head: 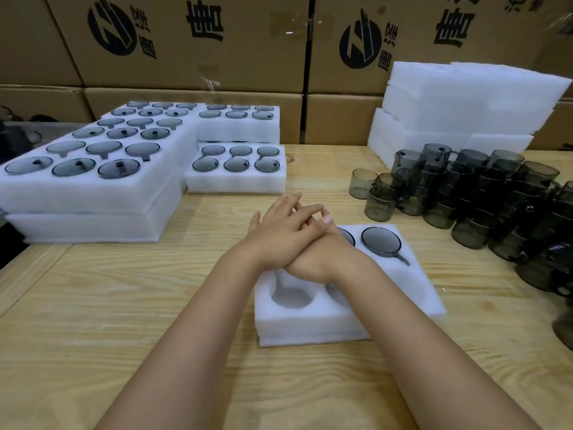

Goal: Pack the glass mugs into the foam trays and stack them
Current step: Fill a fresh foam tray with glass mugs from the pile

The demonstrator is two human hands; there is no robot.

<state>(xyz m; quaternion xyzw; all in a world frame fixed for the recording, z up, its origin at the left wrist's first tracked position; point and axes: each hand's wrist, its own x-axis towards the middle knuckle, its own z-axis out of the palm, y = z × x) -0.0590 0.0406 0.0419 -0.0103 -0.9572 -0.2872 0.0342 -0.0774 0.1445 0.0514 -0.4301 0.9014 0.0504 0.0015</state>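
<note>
Over the foam tray (310, 330) holding two mugs (380, 240), the hands lie flat, left hand (285, 235) atop right hand (319, 257).

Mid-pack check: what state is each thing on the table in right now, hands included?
Front foam tray: partly filled; two mugs in far row, near pockets in view empty.
Left trays: full, stacked.
Loose mugs: unpacked, piled at right.
Spare foam: stacked at back right.
Left hand: flat, lying on right hand.
Right hand: fingers straight, over the tray.
</note>
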